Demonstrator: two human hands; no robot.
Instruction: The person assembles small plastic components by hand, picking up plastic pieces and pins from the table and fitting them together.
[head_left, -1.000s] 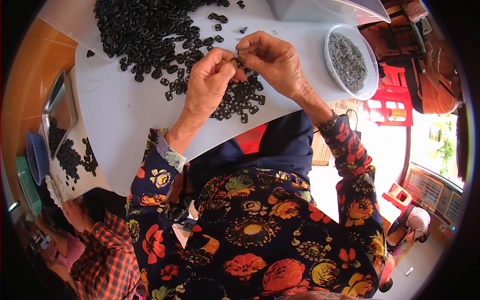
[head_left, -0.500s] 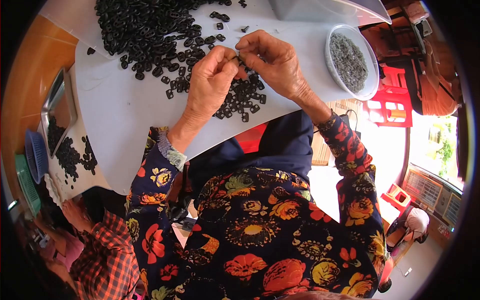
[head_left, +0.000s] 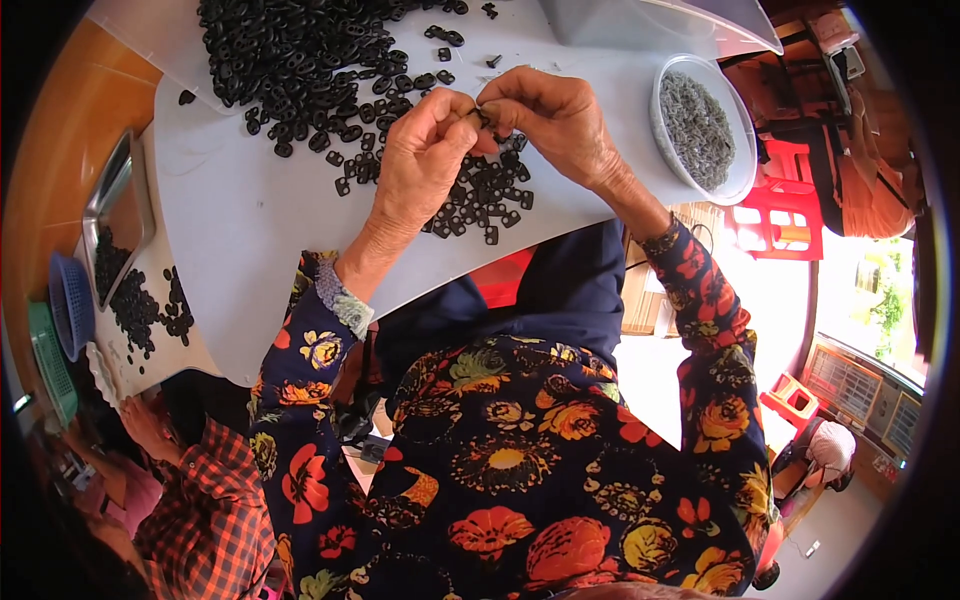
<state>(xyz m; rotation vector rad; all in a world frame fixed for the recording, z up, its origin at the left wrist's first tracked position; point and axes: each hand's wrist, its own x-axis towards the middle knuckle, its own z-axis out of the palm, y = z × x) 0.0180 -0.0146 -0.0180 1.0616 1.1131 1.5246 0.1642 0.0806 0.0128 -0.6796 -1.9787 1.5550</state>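
Pale table (head_left: 250, 230), black parts (head_left: 285, 65) heaped and scattered; bowl (head_left: 743, 183) of grey bits (head_left: 697, 130) at right. Left hand (head_left: 422, 140), right hand (head_left: 562, 125) meet, both pinching a dark piece (head_left: 485, 117).

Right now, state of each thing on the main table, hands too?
Left hand: pinched on small dark piece
Right hand: pinched on same piece
Small dark piece: held, mostly hidden
Black heap: loose, piled
Nearer black pieces: loose, scattered
Round bowl: uncovered, holding grey pieces
Lone black piece: lying apart
Clear bin: partly out of frame

Blown-out daylight from the right-hand opening (head_left: 878, 300); fisheye-bent edges; black corner vignetting
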